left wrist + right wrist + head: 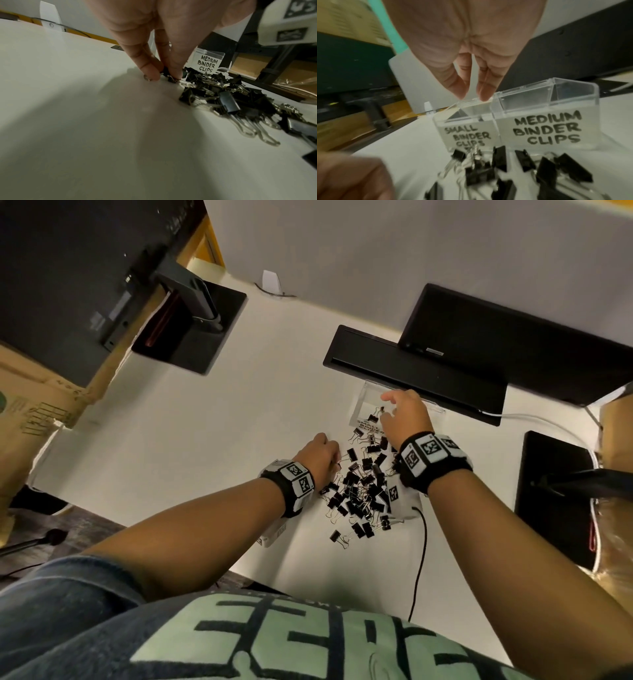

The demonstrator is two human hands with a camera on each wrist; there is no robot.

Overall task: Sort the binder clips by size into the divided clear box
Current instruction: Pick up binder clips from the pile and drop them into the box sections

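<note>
Fingers of my left hand [159, 44] pinch a small clip [169, 76] on the desk [77, 121] | right hand [471, 44] slack, empty, above the box's [547, 97] small side | pile [359, 487] between both hands, barely sorted | head view shows a clip or two in the box; wrist views show the labels

i see the clear box [518, 129] standing upright on the white desk, two open-topped compartments side by side, hand-lettered "small binder clips" on its left front and "medium binder clips" on its right. the black binder clips [359, 487], wire handles splayed, lie heaped on the desk just in front of the box, the nearest ones touching its labelled wall.
</note>
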